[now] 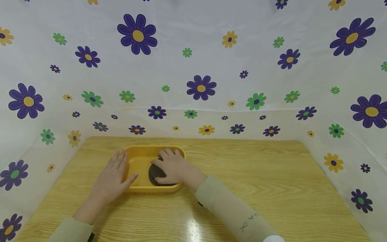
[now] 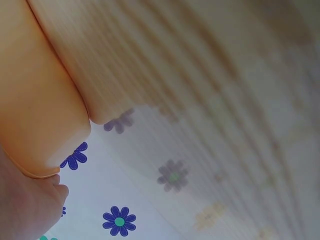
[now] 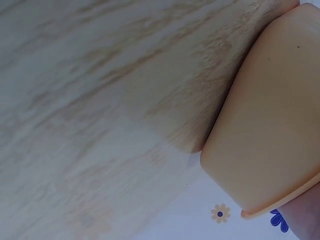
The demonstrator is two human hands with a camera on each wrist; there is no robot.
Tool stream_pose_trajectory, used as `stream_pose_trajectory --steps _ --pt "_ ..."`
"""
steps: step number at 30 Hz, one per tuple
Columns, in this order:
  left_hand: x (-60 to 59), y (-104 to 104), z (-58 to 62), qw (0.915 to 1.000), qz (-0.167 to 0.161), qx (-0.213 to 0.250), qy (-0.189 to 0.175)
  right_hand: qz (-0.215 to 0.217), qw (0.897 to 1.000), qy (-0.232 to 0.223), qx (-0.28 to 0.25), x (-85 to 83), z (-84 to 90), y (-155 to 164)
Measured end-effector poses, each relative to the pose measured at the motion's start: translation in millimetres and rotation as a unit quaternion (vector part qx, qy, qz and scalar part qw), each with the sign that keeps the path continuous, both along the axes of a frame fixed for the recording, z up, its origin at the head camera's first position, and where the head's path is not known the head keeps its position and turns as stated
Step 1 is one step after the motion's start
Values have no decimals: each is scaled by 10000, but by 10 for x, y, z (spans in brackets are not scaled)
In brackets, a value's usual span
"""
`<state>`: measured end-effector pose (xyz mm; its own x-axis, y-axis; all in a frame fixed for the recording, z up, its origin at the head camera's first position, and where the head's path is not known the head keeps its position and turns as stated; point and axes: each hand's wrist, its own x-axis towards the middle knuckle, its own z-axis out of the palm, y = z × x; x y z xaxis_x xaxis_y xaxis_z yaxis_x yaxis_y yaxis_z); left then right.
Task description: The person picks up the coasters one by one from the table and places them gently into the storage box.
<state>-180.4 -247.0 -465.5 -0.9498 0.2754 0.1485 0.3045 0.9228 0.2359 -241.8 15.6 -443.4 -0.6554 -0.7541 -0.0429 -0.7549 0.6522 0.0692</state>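
A yellow oblong tray (image 1: 142, 148) sits on the wooden table (image 1: 257, 174), left of centre. Inside it lies a dark round disc (image 1: 153, 174). My right hand (image 1: 170, 168) lies over the disc, with the fingers curved round its far and left edges and the thumb along its near edge. My left hand (image 1: 113, 174) rests flat against the tray's left end, fingers straight and thumb over the rim. The left wrist view shows the tray's outer wall (image 2: 35, 100) close up, with part of my left hand (image 2: 25, 210) below it. The right wrist view shows the tray wall (image 3: 270, 130) and a sliver of my right hand (image 3: 307, 220).
A white cloth with purple, green and yellow flowers (image 1: 199, 87) stands behind and along both sides of the table. Bare wood stretches right of the tray and toward the front edge. Both sleeves are pale beige.
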Motion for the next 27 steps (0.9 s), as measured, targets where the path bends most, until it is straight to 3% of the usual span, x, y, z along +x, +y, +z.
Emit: stream_pose_trajectory --steps 15,27 --pt "-2 4 10 10000 -25 93 -19 87 9999 110 -87 23 43 38" --pt "-3 -1 17 10000 -71 -40 55 247 9989 245 -313 72 196 201"
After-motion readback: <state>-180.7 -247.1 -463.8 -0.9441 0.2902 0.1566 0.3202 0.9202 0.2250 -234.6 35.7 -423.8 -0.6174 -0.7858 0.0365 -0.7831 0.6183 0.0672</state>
